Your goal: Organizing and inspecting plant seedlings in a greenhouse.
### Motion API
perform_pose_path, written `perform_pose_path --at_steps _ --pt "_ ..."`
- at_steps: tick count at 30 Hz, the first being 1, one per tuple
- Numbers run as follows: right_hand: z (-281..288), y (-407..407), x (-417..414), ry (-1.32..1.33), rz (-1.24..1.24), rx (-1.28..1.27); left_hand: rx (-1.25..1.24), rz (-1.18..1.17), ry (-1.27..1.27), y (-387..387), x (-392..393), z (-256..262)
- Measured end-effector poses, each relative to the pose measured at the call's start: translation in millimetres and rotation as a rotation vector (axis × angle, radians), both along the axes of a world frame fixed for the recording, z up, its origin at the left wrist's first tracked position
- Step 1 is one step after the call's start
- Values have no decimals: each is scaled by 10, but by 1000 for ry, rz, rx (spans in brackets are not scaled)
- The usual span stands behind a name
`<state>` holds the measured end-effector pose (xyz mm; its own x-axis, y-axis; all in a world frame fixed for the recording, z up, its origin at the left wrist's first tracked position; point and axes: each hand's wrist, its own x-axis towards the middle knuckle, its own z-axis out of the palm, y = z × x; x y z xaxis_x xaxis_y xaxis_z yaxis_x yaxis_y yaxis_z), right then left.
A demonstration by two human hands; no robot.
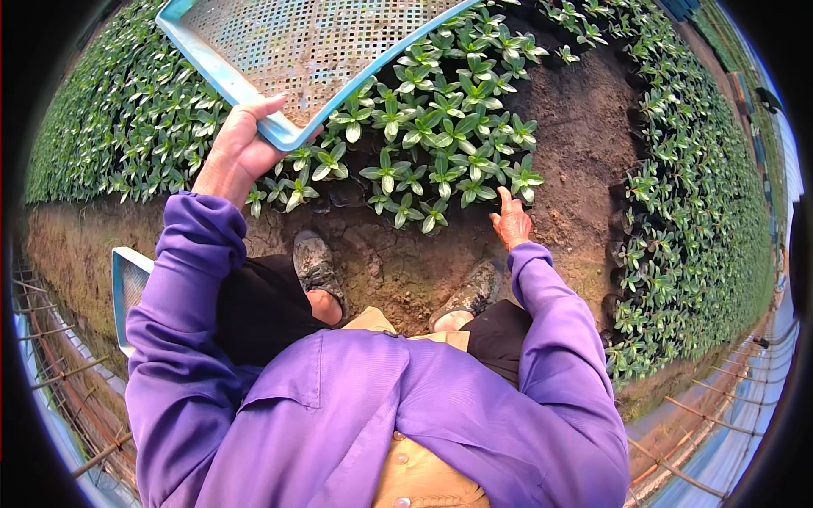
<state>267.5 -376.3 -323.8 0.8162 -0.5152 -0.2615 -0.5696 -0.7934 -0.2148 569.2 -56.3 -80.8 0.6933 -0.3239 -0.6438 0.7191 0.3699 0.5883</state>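
My left hand (246, 145) grips the near corner of a blue plastic mesh tray (330, 44), thumb over its rim. The tray is tilted above the seedlings, and dried soil clings to its holes. Lower right of it, my right hand (512, 219) reaches down at the front edge of a block of potted seedlings (438, 136). Its fingers are apart beside the outermost green seedling (524, 180); whether a fingertip touches it I cannot tell. Nothing shows in that hand. Dark pots (347, 192) show under the leaves at the front edge.
A strip of bare soil (575, 127) runs between this block and another seedling bed (692, 254) on the right. My camouflage shoes (314, 260) stand on cracked earth. Another blue-rimmed tray (130, 279) is by my left side. Bamboo-like poles (95, 457) cross the lower left edge.
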Motion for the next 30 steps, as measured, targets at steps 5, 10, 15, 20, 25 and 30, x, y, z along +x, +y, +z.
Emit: perform_pose_path --at_steps 5,10,15,20,25,30 --pt "-214 -20 17 -45 14 -104 25 -83 15 59 12 -64" --pt "-98 -174 44 -66 79 -7 59 -96 -14 54 6 -92" --pt "676 -427 132 160 -200 536 37 -157 -110 37 -52 -50" --pt "1816 -427 496 -111 -120 736 55 -189 -86 30 -52 -18" --pt "2798 46 1010 -676 127 685 -66 -243 -60 9 -126 -9" --pt "2991 842 1701 -776 523 55 -262 -283 -82 -23 -235 11"
